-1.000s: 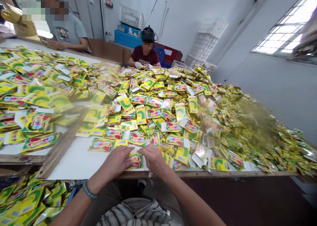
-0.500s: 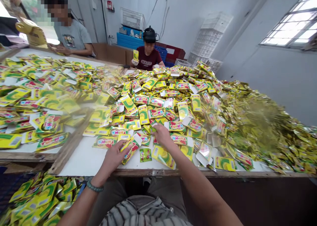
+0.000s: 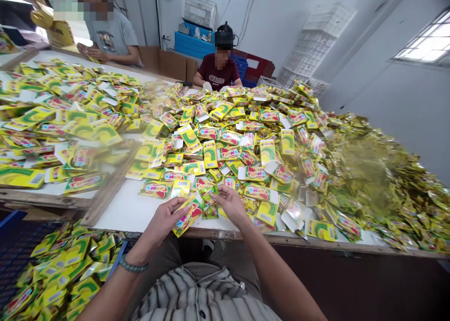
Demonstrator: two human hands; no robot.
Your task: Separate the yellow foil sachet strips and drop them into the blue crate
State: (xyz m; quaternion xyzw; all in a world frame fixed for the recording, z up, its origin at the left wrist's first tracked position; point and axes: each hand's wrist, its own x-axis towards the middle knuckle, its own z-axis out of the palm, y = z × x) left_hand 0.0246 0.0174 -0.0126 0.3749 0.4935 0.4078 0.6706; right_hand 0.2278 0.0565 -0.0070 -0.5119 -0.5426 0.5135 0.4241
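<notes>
My left hand [image 3: 164, 220] grips a small yellow and green printed box [image 3: 187, 218] near the table's front edge, its white end flap open and turned to the right. In my right hand [image 3: 230, 205], pinched between thumb and fingers, is a green sachet [image 3: 212, 191], held close to the box's open end. Another green sachet [image 3: 210, 211] lies just below it, between the two hands. Beyond my hands, loose boxes of the same kind are heaped on the white table [image 3: 121, 208], several with raised white flaps.
A large pile of sachets [image 3: 372, 171] spreads along the right side. A wooden strip [image 3: 108, 190] divides the table on the left. Below it stands a blue crate [image 3: 117, 260] of boxes. Two co-workers sit across: one in a grey shirt [image 3: 114, 40], one in a maroon shirt [image 3: 218, 72].
My right hand has drawn back from the heap toward the box, bringing a green sachet. The box in my left hand has tilted and come nearer. The view has shifted slightly.
</notes>
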